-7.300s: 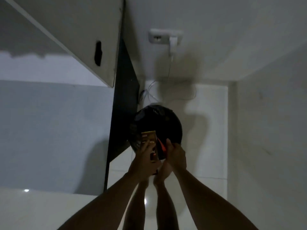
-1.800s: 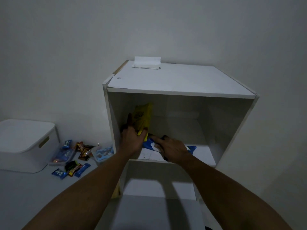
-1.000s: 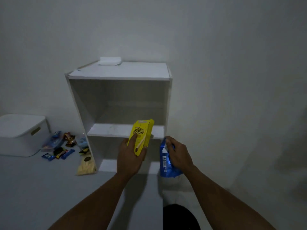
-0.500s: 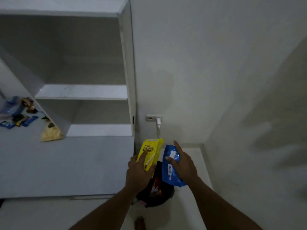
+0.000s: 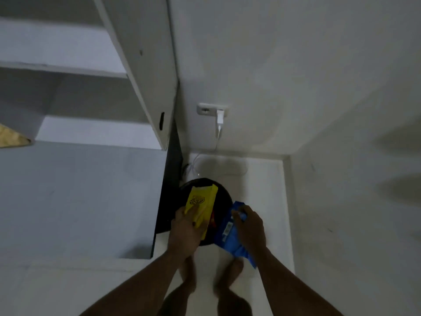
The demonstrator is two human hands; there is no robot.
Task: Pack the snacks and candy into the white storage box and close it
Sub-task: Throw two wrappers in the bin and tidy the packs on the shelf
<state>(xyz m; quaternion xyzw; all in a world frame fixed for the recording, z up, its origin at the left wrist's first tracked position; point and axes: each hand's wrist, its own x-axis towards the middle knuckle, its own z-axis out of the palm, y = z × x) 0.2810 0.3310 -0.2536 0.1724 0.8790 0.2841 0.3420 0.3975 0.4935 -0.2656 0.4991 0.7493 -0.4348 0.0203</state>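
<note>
here, the view looks steeply down from the person's head at both bare forearms, reaching forward over a pale tiled floor (image 5: 262,201).

the left hand (image 5: 185,233) grips a yellow snack pack (image 5: 201,201). its fingers (image 5: 190,212) are curled around the lower part of the pack, thumb on the printed front, and the pack points up and away from the body. the right hand (image 5: 249,226) grips a blue snack bag (image 5: 230,236). its fingers (image 5: 239,215) are closed over the bag's top edge, and the crumpled bag hangs down along the inside of the wrist. a white barcode label shows on the bag's left face.

both snacks are held just above a round black bin (image 5: 222,201) that stands on the floor. something red (image 5: 213,218) shows inside it, between the two packs; what it is cannot be told. the two hands are near each other but apart.

the person's bare feet (image 5: 227,272) stand on the tiles below the hands.

to the left is a grey counter (image 5: 79,197) with a white open shelf unit (image 5: 145,65) on it; the bin stands beside the counter's dark side panel. a yellowish packet (image 5: 12,139) peeks in at the far left edge, by the shelf unit. on the white wall behind the bin is a socket (image 5: 206,109) with a white plug (image 5: 220,116) in it, and a thin cable runs down to the floor.

the white storage box is out of view.
</note>
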